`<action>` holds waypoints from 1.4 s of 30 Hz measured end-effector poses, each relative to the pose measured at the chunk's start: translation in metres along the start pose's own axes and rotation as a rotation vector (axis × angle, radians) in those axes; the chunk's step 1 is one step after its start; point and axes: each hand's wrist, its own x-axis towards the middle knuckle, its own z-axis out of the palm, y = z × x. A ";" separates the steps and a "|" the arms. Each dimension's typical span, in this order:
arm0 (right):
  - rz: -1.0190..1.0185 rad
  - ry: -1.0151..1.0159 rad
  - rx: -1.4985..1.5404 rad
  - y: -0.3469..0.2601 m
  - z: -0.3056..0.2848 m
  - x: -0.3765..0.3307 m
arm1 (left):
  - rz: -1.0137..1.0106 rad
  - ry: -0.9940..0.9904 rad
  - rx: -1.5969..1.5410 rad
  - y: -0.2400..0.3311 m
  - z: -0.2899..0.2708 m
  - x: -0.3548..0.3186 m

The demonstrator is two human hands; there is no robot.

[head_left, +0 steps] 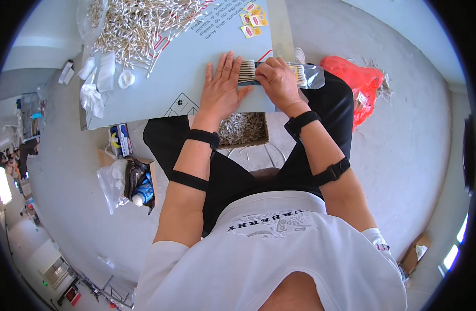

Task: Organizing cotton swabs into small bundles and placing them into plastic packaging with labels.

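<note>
A row of cotton swabs [246, 71] lies side by side near the front edge of the grey-blue board on the table. Its right part is inside a clear plastic bag [314, 76], where white tips show through. My left hand [223, 85] rests flat at the row's left end, fingers stretched out and thumb apart. Over the middle of the row, my right hand [279, 83] has its fingers curled and pinched on the bag around the swabs. Its fingers hide part of the bag, and I cannot see exactly where the bag's mouth lies.
A big heap of loose cotton swabs [139, 26] covers the far left of the board [170, 78]. Small yellow-and-white cards [254, 20] lie at the far right. Clear bags [106, 71] and a white roll [126, 79] sit left. Below the edge stands a swab-filled box [243, 129].
</note>
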 end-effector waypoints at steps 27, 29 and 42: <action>0.197 -0.186 0.044 -0.002 -0.008 0.005 | 0.007 -0.024 -0.015 -0.001 0.002 0.001; 0.204 -0.184 0.012 -0.004 -0.008 0.006 | 0.009 -0.023 -0.013 -0.001 0.002 0.001; 0.256 -0.114 -0.321 0.056 -0.011 -0.052 | -0.057 -0.012 0.005 0.022 0.005 0.004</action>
